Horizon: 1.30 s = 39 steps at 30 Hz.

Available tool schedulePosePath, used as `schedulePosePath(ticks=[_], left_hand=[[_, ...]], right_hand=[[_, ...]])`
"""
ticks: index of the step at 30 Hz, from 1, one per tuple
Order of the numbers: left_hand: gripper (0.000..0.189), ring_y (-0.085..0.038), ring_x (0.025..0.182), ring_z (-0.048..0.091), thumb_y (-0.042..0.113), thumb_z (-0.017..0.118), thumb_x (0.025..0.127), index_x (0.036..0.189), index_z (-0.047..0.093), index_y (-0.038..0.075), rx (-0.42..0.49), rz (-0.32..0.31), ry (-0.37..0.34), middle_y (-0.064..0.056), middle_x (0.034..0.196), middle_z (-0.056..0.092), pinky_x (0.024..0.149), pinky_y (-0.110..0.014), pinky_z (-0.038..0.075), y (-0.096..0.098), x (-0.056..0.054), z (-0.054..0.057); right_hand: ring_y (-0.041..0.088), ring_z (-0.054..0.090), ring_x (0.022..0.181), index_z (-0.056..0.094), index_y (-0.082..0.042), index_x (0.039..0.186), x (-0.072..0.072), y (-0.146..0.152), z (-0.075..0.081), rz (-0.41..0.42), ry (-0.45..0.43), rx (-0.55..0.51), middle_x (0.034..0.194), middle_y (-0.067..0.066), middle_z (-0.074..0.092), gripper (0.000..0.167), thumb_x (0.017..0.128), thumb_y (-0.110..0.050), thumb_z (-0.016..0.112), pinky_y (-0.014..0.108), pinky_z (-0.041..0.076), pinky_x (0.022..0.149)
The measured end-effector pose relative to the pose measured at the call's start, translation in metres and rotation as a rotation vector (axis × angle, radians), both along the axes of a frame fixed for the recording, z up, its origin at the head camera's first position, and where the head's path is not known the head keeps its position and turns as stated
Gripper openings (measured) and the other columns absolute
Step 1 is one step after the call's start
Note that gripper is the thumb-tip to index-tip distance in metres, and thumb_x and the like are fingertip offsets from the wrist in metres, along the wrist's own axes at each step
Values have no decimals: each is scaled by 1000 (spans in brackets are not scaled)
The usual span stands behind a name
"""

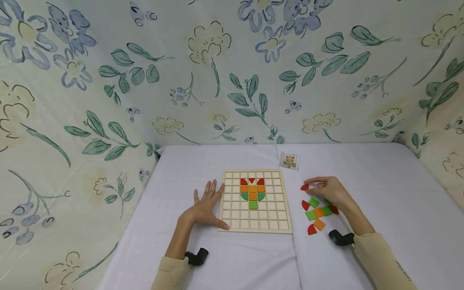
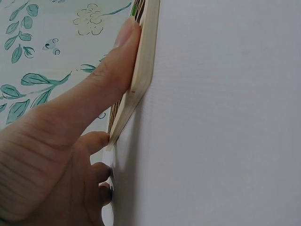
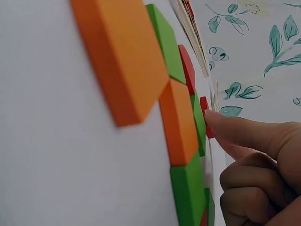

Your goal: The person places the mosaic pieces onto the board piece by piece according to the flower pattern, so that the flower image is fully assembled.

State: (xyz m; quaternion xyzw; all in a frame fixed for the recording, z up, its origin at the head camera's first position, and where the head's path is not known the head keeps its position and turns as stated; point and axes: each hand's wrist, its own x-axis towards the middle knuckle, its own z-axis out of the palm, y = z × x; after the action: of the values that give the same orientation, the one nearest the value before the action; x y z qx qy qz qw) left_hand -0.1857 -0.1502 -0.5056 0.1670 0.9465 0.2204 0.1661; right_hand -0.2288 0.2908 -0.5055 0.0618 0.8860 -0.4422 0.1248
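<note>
A square wooden grid board (image 1: 272,223) lies on the table, with red, orange and green tiles set in it as a tulip shape (image 1: 252,188). My left hand (image 1: 204,209) is spread along the board's left side. Its thumb (image 2: 106,70) rests on the near left corner, and the forefinger touches the edge farther up. To the right of the board, my right hand (image 1: 333,191) pinches a red quarter-round tile (image 1: 304,187) between thumb and forefinger, the other fingers curled in. Below that hand lie loose tiles, among them an orange square (image 1: 319,224) and a red quarter-round (image 1: 312,229).
A small pattern card (image 1: 290,160) showing a flower on a grid lies beyond the board's far right corner. White cloth (image 1: 253,262) covers the table, and flowered fabric (image 1: 232,80) hangs behind it. Black wrist cameras (image 1: 197,256) sit at both cuffs.
</note>
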Motion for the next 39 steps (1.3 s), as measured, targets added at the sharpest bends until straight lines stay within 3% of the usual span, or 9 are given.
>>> schedulePosePath(ticks=[9,16,23,28,31,39], left_hand=[[142,-38,162,-14,55,96,61,168,11,16,13,2,1,-16,174,-10,119,-78,-13,1,1,1],[142,-39,162,-14,56,96,62,168,11,16,8,3,1,-17,174,-9,119,-78,-13,1,1,1],[141,-39,162,-13,56,95,62,168,11,16,-8,2,2,-17,174,-9,119,-78,-11,2,0,3],[142,-39,162,-13,57,95,62,168,10,16,-11,6,-1,-17,174,-9,120,-78,-11,1,1,2],[142,-39,162,-13,56,95,62,168,10,16,-7,5,0,-17,174,-10,119,-78,-12,0,1,2],[142,-40,161,-14,56,95,62,168,10,16,7,0,2,-18,174,-9,118,-79,-12,1,1,3]], right_hand=[[12,34,55,69,2,128,-2,1,-2,7,2,14,61,-5,36,45,90,-20,80,27,30,53],[14,38,58,68,2,129,1,-8,4,39,9,16,62,-3,37,45,93,-25,77,25,32,51],[12,28,48,73,-4,123,18,-47,16,164,9,-122,57,-5,29,39,92,-26,79,24,25,45],[12,26,52,76,-4,115,28,-78,18,258,35,-157,57,-5,27,33,88,-21,83,26,29,54],[12,27,55,76,-3,112,31,-94,15,287,39,-153,57,-5,28,31,87,-18,84,27,32,59],[12,27,53,77,-6,107,34,-116,5,291,14,-144,57,-4,29,25,84,-14,86,26,28,57]])
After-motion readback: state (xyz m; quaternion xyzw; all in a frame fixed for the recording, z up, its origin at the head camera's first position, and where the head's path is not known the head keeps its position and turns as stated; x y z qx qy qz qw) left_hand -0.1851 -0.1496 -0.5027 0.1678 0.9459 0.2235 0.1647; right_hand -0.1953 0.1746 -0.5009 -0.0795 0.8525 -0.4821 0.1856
